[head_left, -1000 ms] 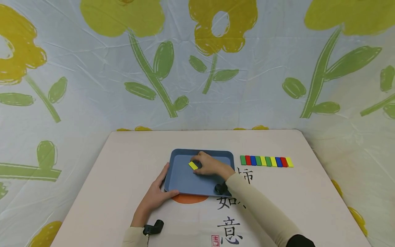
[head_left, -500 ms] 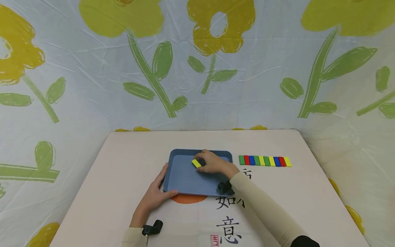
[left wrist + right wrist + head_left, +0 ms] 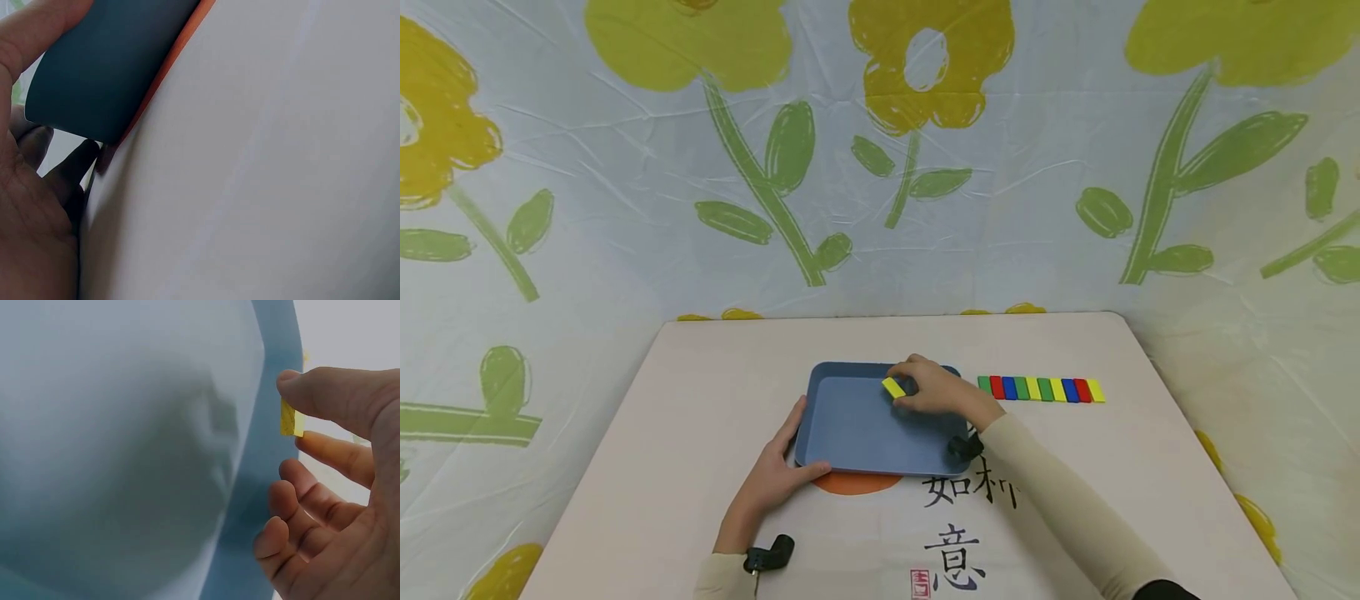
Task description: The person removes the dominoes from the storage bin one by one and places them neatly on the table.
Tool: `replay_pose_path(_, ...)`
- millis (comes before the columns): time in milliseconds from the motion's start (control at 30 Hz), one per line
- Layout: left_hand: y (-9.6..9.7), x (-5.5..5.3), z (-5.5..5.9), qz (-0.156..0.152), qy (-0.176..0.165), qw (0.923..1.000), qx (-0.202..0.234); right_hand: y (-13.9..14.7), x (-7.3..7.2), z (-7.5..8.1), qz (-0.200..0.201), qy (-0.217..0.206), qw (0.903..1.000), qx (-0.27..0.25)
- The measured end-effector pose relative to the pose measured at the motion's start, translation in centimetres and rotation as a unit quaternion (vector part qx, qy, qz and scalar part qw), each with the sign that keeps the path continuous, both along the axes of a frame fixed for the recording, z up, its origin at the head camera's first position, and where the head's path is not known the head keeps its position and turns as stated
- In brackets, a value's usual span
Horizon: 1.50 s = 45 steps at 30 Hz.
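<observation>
A blue rectangular tray [image 3: 850,433] lies mid-table. My left hand [image 3: 773,471] holds its near-left corner, thumb along the near rim and fingers on the left side. In the left wrist view, the thumb overlaps the dark tray wall [image 3: 119,69] and some fingertips reach its lower edge. Over the tray's far right part, my right hand [image 3: 936,387] pinches a small yellow rectangular block [image 3: 893,387] between thumb and index finger. The right wrist view shows this yellow block [image 3: 289,419] above the tray rim, the other fingers loosely bent beneath.
Right of the tray, a straight row of thin green, red, blue and yellow blocks [image 3: 1041,389] stretches across the table [image 3: 730,358]. Black brush characters [image 3: 957,554] and an orange disc [image 3: 859,483] are printed in front. A flowered cloth [image 3: 647,175] stands behind.
My right hand has moved right and slightly away over the tray, carrying the yellow block. The left hand stays at the tray corner; the whole head view has shifted slightly.
</observation>
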<state>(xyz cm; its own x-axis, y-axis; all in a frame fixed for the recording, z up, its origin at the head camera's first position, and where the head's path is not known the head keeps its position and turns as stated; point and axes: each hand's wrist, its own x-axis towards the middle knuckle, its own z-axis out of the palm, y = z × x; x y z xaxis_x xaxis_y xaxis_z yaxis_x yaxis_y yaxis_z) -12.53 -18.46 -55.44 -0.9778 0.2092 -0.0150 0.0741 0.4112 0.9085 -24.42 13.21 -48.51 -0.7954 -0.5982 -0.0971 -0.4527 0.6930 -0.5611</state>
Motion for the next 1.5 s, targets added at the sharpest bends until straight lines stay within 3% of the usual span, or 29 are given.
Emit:
replay_pose_path(433, 0.0, 0.0, 0.0, -0.005, -0.002, 1.0000, 0.000, 3.5, -0.4, 1.0, -0.027, 0.015, 0.9995, -0.004)
replay_pose_path(933, 0.0, 0.0, -0.1, -0.006, 0.005, 0.9999, 0.007, 8.8, 0.2, 1.6, -0.080, 0.008, 0.9965, -0.025)
replay_pose_path(1500, 0.0, 0.0, 0.1, -0.010, -0.003, 0.9999, 0.005, 15.9, 0.9, 0.5, -0.150, 0.030, 0.9882, -0.004)
